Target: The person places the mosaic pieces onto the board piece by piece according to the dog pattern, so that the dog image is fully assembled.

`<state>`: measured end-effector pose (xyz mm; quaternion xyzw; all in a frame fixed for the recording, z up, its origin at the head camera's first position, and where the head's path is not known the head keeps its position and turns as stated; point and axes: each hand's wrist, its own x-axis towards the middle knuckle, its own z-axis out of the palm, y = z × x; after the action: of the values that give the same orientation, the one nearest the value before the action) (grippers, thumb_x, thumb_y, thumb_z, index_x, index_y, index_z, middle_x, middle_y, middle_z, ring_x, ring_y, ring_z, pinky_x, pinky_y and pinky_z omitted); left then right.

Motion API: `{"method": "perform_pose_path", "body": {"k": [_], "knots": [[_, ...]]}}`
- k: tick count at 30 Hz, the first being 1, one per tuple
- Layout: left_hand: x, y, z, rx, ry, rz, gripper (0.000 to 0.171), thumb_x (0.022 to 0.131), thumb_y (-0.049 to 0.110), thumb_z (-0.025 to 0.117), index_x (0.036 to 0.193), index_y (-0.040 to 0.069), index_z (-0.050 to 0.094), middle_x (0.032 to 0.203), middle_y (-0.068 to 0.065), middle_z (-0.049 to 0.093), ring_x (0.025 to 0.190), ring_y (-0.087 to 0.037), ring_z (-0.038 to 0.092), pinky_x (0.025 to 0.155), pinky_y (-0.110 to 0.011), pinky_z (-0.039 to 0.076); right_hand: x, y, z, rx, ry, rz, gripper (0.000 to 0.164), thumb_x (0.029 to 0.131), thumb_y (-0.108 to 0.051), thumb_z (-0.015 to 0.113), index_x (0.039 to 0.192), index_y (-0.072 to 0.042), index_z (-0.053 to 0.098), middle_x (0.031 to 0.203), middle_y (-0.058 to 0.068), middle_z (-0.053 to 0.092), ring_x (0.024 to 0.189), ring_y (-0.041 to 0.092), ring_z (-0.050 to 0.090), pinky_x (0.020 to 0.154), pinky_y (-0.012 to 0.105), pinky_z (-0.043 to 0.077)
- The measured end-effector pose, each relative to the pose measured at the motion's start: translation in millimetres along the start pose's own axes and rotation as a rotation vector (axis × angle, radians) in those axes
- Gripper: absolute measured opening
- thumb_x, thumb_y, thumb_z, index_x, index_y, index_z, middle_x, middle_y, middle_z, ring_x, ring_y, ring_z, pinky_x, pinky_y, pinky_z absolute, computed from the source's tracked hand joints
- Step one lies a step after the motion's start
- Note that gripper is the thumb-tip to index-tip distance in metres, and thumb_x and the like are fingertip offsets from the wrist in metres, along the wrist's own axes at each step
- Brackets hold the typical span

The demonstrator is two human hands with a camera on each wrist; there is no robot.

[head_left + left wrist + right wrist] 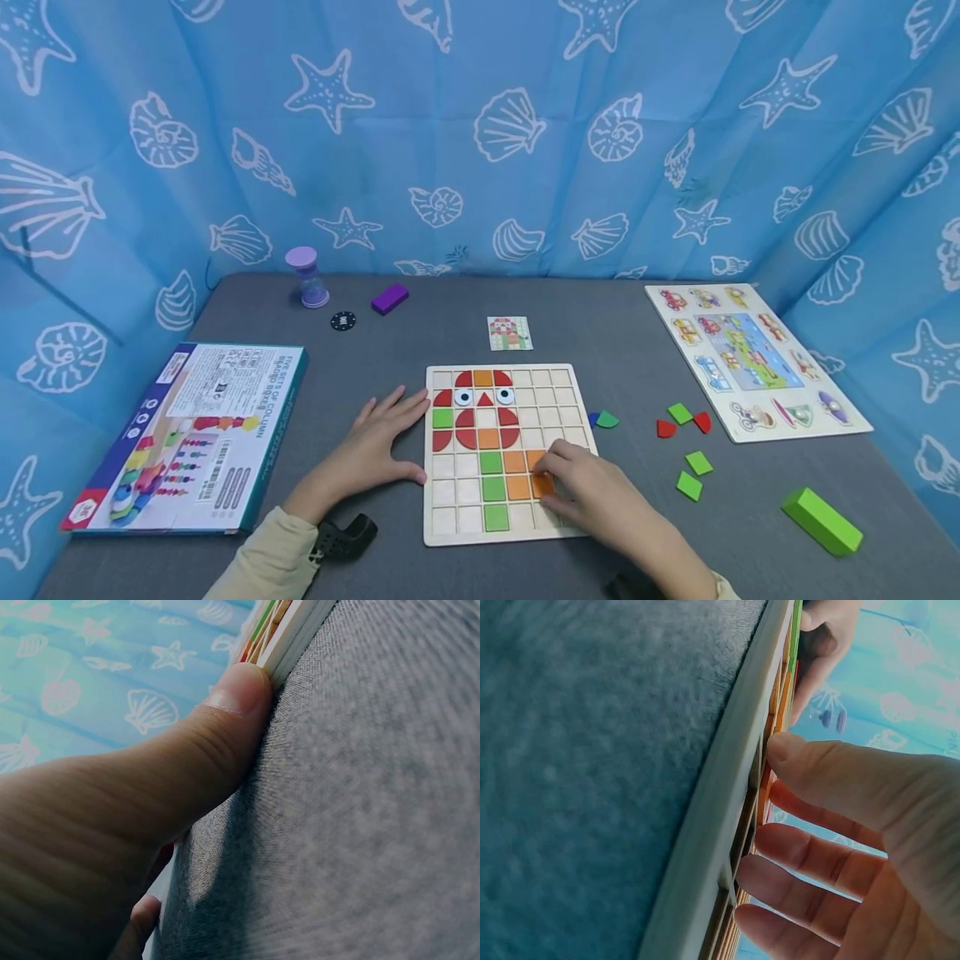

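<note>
A wooden grid board [512, 539] lies flat on the table, partly filled with red, green and orange tiles and two eye pieces. My left hand [378, 446] rests at its left side with fingers spread; the thumb [240, 694] touches the board's edge. Over the lower right part of the grid, my right hand [592, 492] has thumb and fingertips at opposite sides of an orange square tile [542, 486]. In the right wrist view, that tile [763, 796] sits on the board between thumb and fingers. The right hand hides some cells. A small pattern card [510, 333] lies behind the board.
Loose green tiles [689, 486] and red pieces [666, 428] lie right of the board. Farther right are a picture puzzle board [761, 358] and a green block [822, 521]. On the left stand a toy box [187, 437], an hourglass [307, 279], a purple block [390, 298] and a black disc [342, 321].
</note>
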<state>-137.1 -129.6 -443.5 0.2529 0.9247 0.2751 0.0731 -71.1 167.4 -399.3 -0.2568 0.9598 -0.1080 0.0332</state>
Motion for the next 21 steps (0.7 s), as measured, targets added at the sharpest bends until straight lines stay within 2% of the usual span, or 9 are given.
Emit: {"method": "perform_pose_path", "body": {"k": [5, 10, 13, 17, 21], "knots": [[0.3, -0.7, 0.5, 0.000, -0.001, 0.001, 0.099, 0.058, 0.060, 0.069, 0.140, 0.019, 0.030, 0.146, 0.008, 0.023, 0.136, -0.024, 0.009, 0.105, -0.054, 0.002, -2.7, 7.3, -5.3, 0.004, 0.043, 0.025, 0.026, 0.072, -0.027, 0.072, 0.095, -0.020, 0.064, 0.088, -0.010, 0.055, 0.075, 0.001, 0.049, 0.065, 0.022, 0.048], [0.8, -1.8, 0.9, -0.005, 0.003, 0.011, 0.100, 0.058, 0.060, 0.069, 0.140, 0.019, 0.030, 0.146, 0.008, 0.023, 0.136, -0.024, 0.009, 0.105, -0.054, 0.002, -5.7, 34.4, -19.5, -0.020, 0.163, 0.148, 0.028, 0.070, -0.024, 0.074, 0.095, -0.015, 0.064, 0.088, -0.005, 0.058, 0.072, 0.007, 0.053, 0.059, 0.025, 0.047], [0.9, -2.1, 0.5, -0.009, 0.010, 0.015, 0.100, 0.057, 0.060, 0.069, 0.140, 0.019, 0.030, 0.146, 0.008, 0.023, 0.136, -0.024, 0.009, 0.105, -0.054, 0.002, -3.0, 57.6, -24.2, -0.040, 0.194, 0.231, 0.031, 0.070, -0.022, 0.075, 0.097, -0.012, 0.064, 0.089, 0.000, 0.059, 0.074, 0.013, 0.056, 0.058, 0.029, 0.047], [0.5, -2.1, 0.0, -0.011, 0.009, 0.009, 0.100, 0.057, 0.060, 0.069, 0.139, 0.019, 0.031, 0.145, 0.007, 0.024, 0.136, -0.024, 0.009, 0.105, -0.054, 0.002, 3.4, 83.3, -24.3, -0.101, 0.148, 0.305, 0.036, 0.070, -0.023, 0.075, 0.099, -0.007, 0.064, 0.091, 0.006, 0.059, 0.077, 0.018, 0.058, 0.061, 0.036, 0.048], [0.7, -1.4, 0.0, -0.011, 0.002, 0.009, 0.100, 0.057, 0.061, 0.069, 0.139, 0.019, 0.031, 0.146, 0.008, 0.024, 0.136, -0.024, 0.009, 0.105, -0.054, 0.002, 8.3, 93.7, -23.7, -0.126, 0.076, 0.314, 0.034, 0.071, -0.024, 0.073, 0.098, -0.007, 0.065, 0.088, 0.006, 0.058, 0.072, 0.017, 0.055, 0.059, 0.036, 0.046]]}}
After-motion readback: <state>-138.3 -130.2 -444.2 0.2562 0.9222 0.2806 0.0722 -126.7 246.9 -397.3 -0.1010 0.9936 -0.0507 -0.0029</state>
